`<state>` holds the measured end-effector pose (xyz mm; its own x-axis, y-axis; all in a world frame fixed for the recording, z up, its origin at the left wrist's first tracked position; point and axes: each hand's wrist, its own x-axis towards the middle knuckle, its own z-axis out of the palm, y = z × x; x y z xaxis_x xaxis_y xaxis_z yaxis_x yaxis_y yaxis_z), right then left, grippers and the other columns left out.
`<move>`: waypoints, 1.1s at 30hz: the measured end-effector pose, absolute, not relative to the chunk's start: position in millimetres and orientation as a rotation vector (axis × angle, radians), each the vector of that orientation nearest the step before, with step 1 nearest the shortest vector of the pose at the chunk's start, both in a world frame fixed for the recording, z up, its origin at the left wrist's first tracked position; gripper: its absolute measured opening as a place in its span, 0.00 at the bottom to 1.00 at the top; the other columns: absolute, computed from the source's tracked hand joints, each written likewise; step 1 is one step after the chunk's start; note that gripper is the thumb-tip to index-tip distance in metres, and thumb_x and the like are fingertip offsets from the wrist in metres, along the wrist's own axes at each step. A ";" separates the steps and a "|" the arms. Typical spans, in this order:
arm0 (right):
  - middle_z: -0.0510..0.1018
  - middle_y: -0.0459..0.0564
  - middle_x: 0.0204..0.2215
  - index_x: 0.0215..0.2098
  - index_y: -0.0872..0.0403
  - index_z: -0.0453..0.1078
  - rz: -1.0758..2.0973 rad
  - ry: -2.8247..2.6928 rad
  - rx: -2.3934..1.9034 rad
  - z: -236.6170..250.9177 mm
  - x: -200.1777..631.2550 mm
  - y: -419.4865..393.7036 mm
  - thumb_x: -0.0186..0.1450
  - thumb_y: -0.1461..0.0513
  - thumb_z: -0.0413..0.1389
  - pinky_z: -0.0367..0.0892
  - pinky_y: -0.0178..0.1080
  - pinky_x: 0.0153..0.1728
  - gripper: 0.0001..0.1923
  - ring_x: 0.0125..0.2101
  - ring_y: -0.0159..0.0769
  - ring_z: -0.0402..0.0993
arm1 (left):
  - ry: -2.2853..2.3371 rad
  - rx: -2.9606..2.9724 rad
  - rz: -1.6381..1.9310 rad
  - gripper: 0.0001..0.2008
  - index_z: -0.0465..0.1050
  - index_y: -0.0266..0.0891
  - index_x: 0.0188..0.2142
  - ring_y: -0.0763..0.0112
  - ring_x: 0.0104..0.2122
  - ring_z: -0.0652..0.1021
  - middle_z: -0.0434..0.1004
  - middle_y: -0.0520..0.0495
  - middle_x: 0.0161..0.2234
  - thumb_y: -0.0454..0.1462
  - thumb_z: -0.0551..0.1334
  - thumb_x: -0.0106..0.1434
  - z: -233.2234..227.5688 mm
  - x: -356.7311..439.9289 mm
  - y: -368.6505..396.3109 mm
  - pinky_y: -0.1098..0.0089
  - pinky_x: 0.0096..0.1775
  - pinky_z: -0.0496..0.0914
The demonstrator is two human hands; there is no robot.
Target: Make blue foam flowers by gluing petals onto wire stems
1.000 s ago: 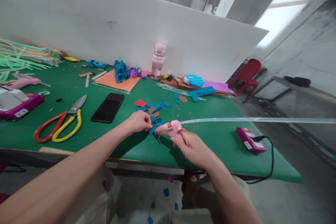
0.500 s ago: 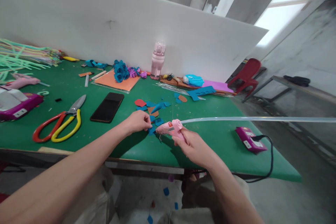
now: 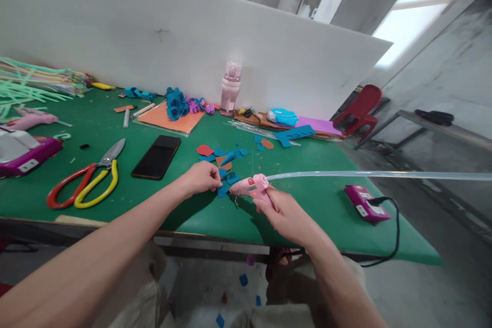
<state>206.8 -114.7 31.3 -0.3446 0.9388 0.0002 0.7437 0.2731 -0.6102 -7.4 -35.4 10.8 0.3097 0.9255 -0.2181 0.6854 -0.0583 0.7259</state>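
Barely anything has shifted over the last second: the right hand (image 3: 284,215) stays wrapped around the grip of the small pink plastic glue gun (image 3: 251,187), and the left hand (image 3: 203,178) keeps its fingertips pinched shut on the little blue foam piece (image 3: 223,190) just in front of the nozzle. The gun's tip has crept a touch closer to that piece and now looks to be touching it or nearly so; I cannot tell which. That steadiness reads, to my eye, as glue being laid on the foam rather than a move between steps.

From the back of the gun a long clear glue stick (image 3: 376,175) runs out to the right, well above the green-covered bench (image 3: 319,205). Both hands work near the front edge of the bench, with a scatter of blue, red and orange foam scraps (image 3: 221,155) just beyond them.

Farther left lie a black phone (image 3: 156,157) and red-and-yellow-handled shears (image 3: 86,179), well apart from the hands. A magenta power adapter with a black cord (image 3: 367,205) sits to the right, and a pink drink bottle (image 3: 231,87) stands by the white board at the back.
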 end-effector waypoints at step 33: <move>0.75 0.50 0.27 0.35 0.56 0.68 0.749 -2.172 -1.526 30.5 200.0 -114.3 0.65 0.59 0.46 0.59 0.35 0.29 0.12 0.27 0.35 0.69 | 1.423 1.818 0.404 0.04 0.69 0.37 0.17 0.73 0.20 0.71 0.71 0.52 0.15 0.34 0.60 0.46 7.8 -9.0 -34.3 0.74 0.25 0.61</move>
<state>200.0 -114.3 30.5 -0.3374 0.9414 0.0049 0.7384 0.2679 -0.6188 -9.0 -34.3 7.8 0.3232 0.9233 -0.2075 0.6764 -0.0721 0.7330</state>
